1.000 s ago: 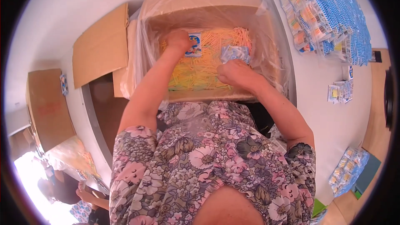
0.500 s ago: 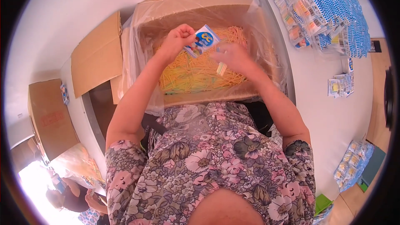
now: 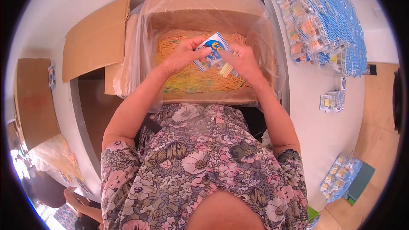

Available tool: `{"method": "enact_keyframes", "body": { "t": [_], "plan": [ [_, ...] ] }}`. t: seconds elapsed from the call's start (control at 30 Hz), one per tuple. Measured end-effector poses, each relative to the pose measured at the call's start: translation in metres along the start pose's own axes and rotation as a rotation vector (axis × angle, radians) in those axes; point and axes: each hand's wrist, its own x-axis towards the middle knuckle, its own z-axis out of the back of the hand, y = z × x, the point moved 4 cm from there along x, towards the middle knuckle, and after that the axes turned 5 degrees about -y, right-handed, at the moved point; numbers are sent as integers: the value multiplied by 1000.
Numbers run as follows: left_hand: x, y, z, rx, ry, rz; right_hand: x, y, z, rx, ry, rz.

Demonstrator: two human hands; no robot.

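Observation:
My left hand pinches a small white and blue plastic packet by its left side, thumb on the printed front. At the packet's right side my right hand is closed, its thumb and fingers meeting the packet's edge. Below those fingers a short bundle of thin pale-yellow sticks pokes out of the right hand. Whether the bundle's upper end is inside the packet is hidden. Both hands are above a heap of thin yellow, orange and green sticks, lying in a cardboard box.
A clear plastic liner drapes over the box rim. On the white table at right lie a large pile of packets, a few loose packets and a bagged bundle. At lower left is another person's hand.
My right hand has come in against the packet with the sticks, and my left thumb now lies across its front. The whole view has shifted slightly.

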Motion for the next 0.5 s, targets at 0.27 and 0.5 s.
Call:
{"method": "enact_keyframes", "body": {
  "t": [0.27,0.5],
  "plan": [
    [-1,4,3,104,-132,-164,-13,23,-2,-80,115,35],
    [-3,-6,9,-27,-176,-204,-14,35,19,207,-45,-141]
  ]
}}
